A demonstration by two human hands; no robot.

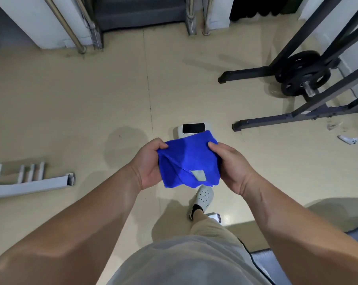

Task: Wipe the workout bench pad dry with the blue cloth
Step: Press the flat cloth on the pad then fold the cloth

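One folded bright-blue microfibre cloth with a pale sewn tag hangs in the air between two bare hands, above the beige floor. The left hand pinches its left edge, fingers curled closed on the fabric; the right hand clamps the right edge likewise. The cloth half covers one white scale with a dark screen. Two black weight plates sit on a black metal rack, cut off at right. No bench pad can be made out with certainty.

Left hand and right hand grip blue cloth above floor.
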